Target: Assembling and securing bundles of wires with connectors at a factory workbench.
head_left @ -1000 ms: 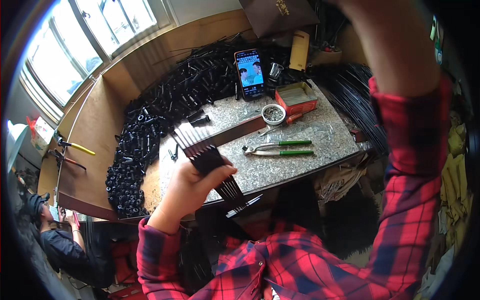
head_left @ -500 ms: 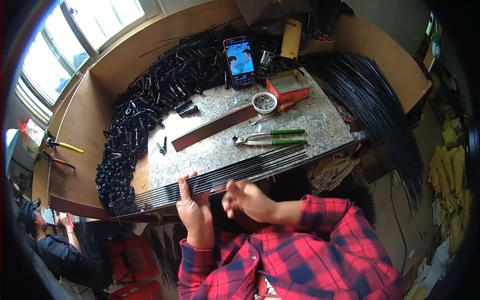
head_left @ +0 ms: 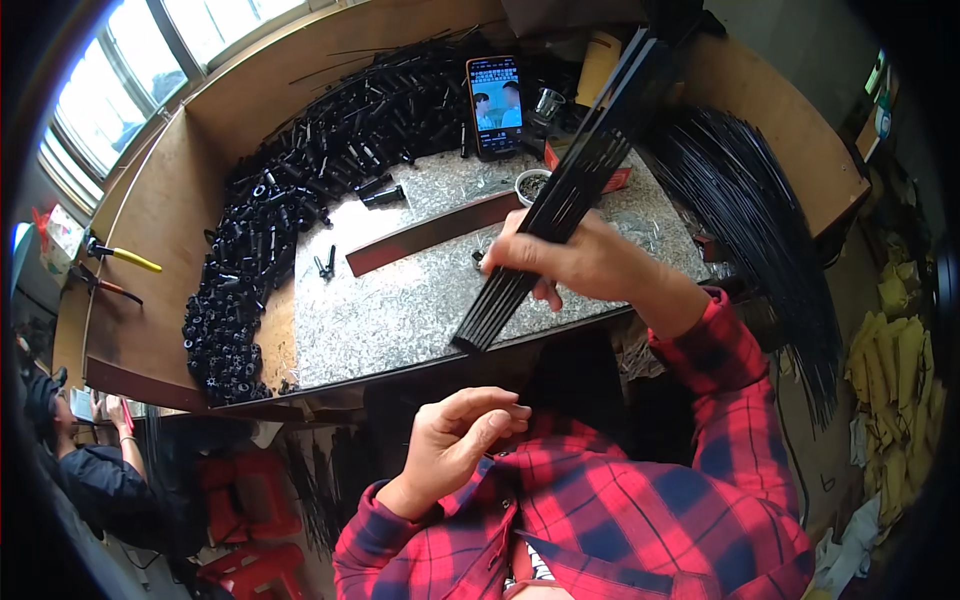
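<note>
A bundle of long thin black rods (head_left: 575, 185) slants up over the right part of the speckled worktop (head_left: 375, 310). My right hand (head_left: 570, 260) is wrapped round it near its lower end, and the far end is smeared by motion. My left hand (head_left: 460, 440) stays low, close to my chest, apart from the rods. Its fingers are curled in toward the thumb, with nothing seen between them. Behind the right hand, the green-handled pliers are almost wholly hidden. A dark reddish-brown bar (head_left: 430, 235) lies across the worktop.
Black tubular parts (head_left: 290, 210) are heaped along the left and back. A phone (head_left: 494, 105) stands upright beside a glass (head_left: 548, 103). The bundle partly covers a white bowl (head_left: 530, 183) and a red tin (head_left: 618, 180). More black rods (head_left: 750, 210) hang over the right edge. A co-worker (head_left: 100, 470) sits at left.
The rods have left the table's front edge and my left hand; my right hand now holds them raised and steeply slanted. My left hand has dropped back toward my chest.
</note>
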The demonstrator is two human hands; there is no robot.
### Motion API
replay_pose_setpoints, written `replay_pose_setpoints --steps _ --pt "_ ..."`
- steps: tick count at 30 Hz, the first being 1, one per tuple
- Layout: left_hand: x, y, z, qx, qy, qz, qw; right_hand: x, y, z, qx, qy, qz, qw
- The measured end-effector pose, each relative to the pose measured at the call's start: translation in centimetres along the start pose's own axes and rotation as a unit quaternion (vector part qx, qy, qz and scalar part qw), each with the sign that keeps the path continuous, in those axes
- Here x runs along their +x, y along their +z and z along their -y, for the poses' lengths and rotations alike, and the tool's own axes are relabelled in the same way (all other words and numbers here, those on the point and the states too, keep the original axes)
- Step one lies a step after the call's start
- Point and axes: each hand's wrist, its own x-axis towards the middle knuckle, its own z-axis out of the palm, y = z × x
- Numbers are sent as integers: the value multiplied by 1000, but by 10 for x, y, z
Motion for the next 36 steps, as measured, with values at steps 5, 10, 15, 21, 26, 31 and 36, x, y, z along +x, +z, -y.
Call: replay_pose_setpoints --steps 5,10,15,21,26,31,36 --pt "-1 -5 -34 188 129 -56 972 6 28 -63 -197 -164 83 963" --pt "12 -21 -53 306 291 -182 888 -1 63 -78 -146 -113 197 963" --pt "36 -23 -77 278 279 -141 908 -2 70 -75 -117 -105 240 958" --pt "38 -9 -90 149 193 -32 969 -3 71 -62 -131 -107 256 952" --pt "44 -7 -89 261 121 -55 956 -4 79 -79 -104 -146 250 951" --pt "46 -10 -86 263 137 -44 954 1 75 -84 -138 -111 294 939" --pt "39 -13 -89 309 124 -59 941 -2 77 -77 -121 -117 302 938"
